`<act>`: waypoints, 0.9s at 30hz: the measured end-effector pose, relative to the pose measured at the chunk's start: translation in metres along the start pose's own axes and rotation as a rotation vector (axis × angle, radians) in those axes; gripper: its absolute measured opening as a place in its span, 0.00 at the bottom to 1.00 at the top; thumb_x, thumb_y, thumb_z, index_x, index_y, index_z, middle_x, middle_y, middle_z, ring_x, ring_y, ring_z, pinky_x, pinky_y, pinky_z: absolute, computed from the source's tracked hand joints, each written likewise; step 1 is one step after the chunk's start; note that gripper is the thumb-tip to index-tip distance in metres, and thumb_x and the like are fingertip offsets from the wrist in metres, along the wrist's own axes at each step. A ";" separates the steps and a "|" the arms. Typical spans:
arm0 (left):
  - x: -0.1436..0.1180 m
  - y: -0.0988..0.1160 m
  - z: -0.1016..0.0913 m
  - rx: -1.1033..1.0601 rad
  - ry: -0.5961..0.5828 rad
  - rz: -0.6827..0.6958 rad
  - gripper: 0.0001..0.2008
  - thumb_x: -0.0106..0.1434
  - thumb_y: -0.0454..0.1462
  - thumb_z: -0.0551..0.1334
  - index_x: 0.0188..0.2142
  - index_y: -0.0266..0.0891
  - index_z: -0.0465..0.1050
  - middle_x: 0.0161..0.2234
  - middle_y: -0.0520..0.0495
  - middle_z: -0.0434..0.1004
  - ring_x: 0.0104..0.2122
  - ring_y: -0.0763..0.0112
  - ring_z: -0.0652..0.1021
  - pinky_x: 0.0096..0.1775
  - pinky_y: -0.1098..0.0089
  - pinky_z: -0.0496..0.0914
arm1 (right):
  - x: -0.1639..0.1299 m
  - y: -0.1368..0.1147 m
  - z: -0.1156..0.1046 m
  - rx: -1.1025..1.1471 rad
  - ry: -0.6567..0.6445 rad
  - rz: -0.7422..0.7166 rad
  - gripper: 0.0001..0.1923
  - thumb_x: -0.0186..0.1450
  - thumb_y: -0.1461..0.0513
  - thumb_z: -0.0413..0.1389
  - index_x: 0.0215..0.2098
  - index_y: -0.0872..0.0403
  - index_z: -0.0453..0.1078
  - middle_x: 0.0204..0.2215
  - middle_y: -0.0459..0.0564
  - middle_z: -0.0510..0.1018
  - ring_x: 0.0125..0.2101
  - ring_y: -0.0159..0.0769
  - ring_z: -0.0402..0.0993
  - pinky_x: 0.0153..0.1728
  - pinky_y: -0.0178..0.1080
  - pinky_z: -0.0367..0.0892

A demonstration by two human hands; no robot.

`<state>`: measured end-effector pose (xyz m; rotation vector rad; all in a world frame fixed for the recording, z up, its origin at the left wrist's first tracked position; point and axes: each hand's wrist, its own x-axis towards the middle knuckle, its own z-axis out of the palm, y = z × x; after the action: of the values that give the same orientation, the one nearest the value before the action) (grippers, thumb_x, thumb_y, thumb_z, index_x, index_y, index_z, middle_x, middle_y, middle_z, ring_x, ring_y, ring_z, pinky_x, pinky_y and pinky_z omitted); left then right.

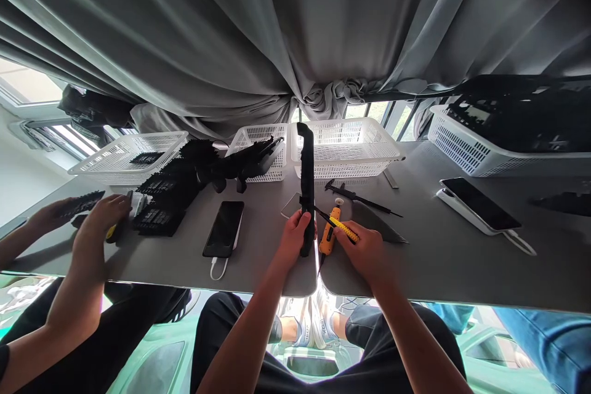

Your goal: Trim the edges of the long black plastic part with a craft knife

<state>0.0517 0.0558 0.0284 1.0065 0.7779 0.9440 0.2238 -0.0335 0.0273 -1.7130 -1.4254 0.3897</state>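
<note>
My left hand (pixel 295 239) is closed around the lower end of a long black plastic part (pixel 306 172), which stands up in front of me over the gap between the tables. In my right hand (pixel 364 249) is a slim tool with a ridged yellow handle (pixel 347 231). Its dark, thin tip points up and left, close to the side of the part; whether they touch I cannot tell. An orange handheld tool with a round white head (pixel 329 231) lies between my hands. Behind it rest a black caliper (pixel 362 198) and a flat dark pointed piece (pixel 376 221).
White baskets (pixel 344 166) line the back of the tables, the right one (pixel 466 144) filled with black parts. Black parts (pixel 168 194) are piled left of a phone (pixel 224 228). Another phone (pixel 482 203) lies right. A co-worker's hands (pixel 104 212) hold pieces at far left.
</note>
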 end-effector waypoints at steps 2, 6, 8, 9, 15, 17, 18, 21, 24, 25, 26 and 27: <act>0.001 -0.001 0.000 -0.010 0.004 0.002 0.28 0.59 0.60 0.73 0.30 0.42 0.68 0.24 0.55 0.71 0.21 0.75 0.70 0.25 0.71 0.64 | 0.000 0.001 0.000 -0.016 0.017 0.013 0.19 0.74 0.47 0.55 0.42 0.48 0.84 0.37 0.51 0.89 0.34 0.44 0.84 0.36 0.40 0.70; 0.003 -0.003 -0.002 -0.023 0.011 0.003 0.25 0.60 0.58 0.73 0.31 0.42 0.68 0.24 0.56 0.71 0.21 0.74 0.71 0.26 0.70 0.65 | 0.000 0.004 -0.001 -0.018 0.029 0.010 0.19 0.74 0.46 0.55 0.41 0.48 0.83 0.37 0.51 0.89 0.35 0.44 0.84 0.37 0.40 0.70; 0.002 -0.003 -0.002 -0.025 0.011 0.005 0.23 0.61 0.56 0.73 0.34 0.42 0.69 0.26 0.55 0.73 0.22 0.73 0.73 0.27 0.70 0.67 | 0.000 0.004 -0.002 0.005 0.021 0.004 0.19 0.74 0.47 0.55 0.41 0.48 0.83 0.37 0.50 0.89 0.34 0.43 0.84 0.38 0.41 0.71; 0.002 -0.003 -0.002 -0.030 0.012 0.009 0.22 0.62 0.54 0.73 0.35 0.42 0.70 0.28 0.54 0.74 0.23 0.73 0.74 0.28 0.70 0.68 | 0.000 0.004 -0.002 0.018 0.017 0.002 0.19 0.73 0.47 0.55 0.40 0.48 0.83 0.37 0.50 0.89 0.34 0.43 0.84 0.38 0.41 0.71; 0.001 -0.002 -0.003 -0.076 0.025 -0.005 0.15 0.60 0.46 0.72 0.36 0.42 0.70 0.32 0.51 0.79 0.26 0.71 0.78 0.30 0.68 0.70 | 0.001 0.003 -0.002 0.035 -0.015 0.008 0.19 0.72 0.47 0.56 0.42 0.48 0.84 0.39 0.50 0.90 0.37 0.45 0.85 0.41 0.42 0.72; 0.002 -0.004 -0.004 -0.083 0.028 -0.018 0.15 0.60 0.46 0.71 0.36 0.42 0.70 0.30 0.51 0.79 0.25 0.71 0.77 0.29 0.69 0.69 | 0.000 0.004 -0.001 0.024 -0.031 -0.001 0.19 0.72 0.47 0.56 0.43 0.48 0.84 0.40 0.51 0.90 0.38 0.46 0.86 0.42 0.43 0.72; 0.003 -0.005 -0.005 -0.086 0.031 -0.021 0.14 0.60 0.46 0.71 0.36 0.42 0.70 0.29 0.51 0.78 0.24 0.71 0.77 0.29 0.69 0.69 | 0.000 0.005 -0.001 0.016 -0.037 -0.009 0.19 0.73 0.47 0.56 0.43 0.48 0.84 0.41 0.51 0.90 0.39 0.46 0.86 0.42 0.43 0.72; 0.004 -0.007 -0.006 -0.093 0.041 -0.024 0.15 0.60 0.46 0.71 0.35 0.42 0.70 0.28 0.52 0.77 0.23 0.72 0.75 0.28 0.69 0.68 | -0.001 0.006 0.000 -0.010 -0.047 -0.027 0.18 0.73 0.48 0.56 0.43 0.47 0.84 0.42 0.51 0.90 0.38 0.45 0.86 0.42 0.42 0.73; 0.005 -0.008 -0.006 -0.101 0.048 -0.030 0.15 0.60 0.47 0.71 0.34 0.42 0.69 0.27 0.52 0.76 0.22 0.73 0.74 0.27 0.69 0.67 | -0.001 0.006 0.000 -0.023 -0.061 -0.040 0.17 0.73 0.49 0.56 0.44 0.47 0.84 0.41 0.50 0.90 0.37 0.44 0.86 0.42 0.42 0.73; 0.006 -0.008 -0.007 -0.103 0.048 -0.034 0.15 0.60 0.47 0.71 0.33 0.42 0.69 0.26 0.52 0.76 0.22 0.73 0.74 0.26 0.69 0.67 | -0.001 0.006 0.000 -0.020 -0.065 -0.045 0.16 0.73 0.49 0.56 0.44 0.47 0.84 0.41 0.49 0.90 0.37 0.44 0.86 0.42 0.42 0.73; 0.006 -0.008 -0.007 -0.105 0.048 -0.039 0.15 0.59 0.47 0.70 0.33 0.42 0.69 0.26 0.52 0.76 0.21 0.73 0.73 0.26 0.70 0.66 | -0.001 0.007 0.000 -0.017 -0.067 -0.048 0.16 0.73 0.50 0.57 0.44 0.47 0.84 0.41 0.50 0.90 0.37 0.44 0.86 0.41 0.42 0.73; 0.006 -0.007 -0.007 -0.106 0.048 -0.044 0.15 0.59 0.47 0.70 0.33 0.42 0.69 0.25 0.52 0.75 0.21 0.73 0.73 0.25 0.70 0.66 | -0.001 0.007 0.000 -0.016 -0.066 -0.049 0.16 0.73 0.50 0.57 0.44 0.47 0.84 0.41 0.50 0.90 0.37 0.45 0.86 0.41 0.42 0.73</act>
<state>0.0502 0.0622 0.0184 0.8741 0.7784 0.9645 0.2278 -0.0343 0.0220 -1.6880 -1.5189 0.4129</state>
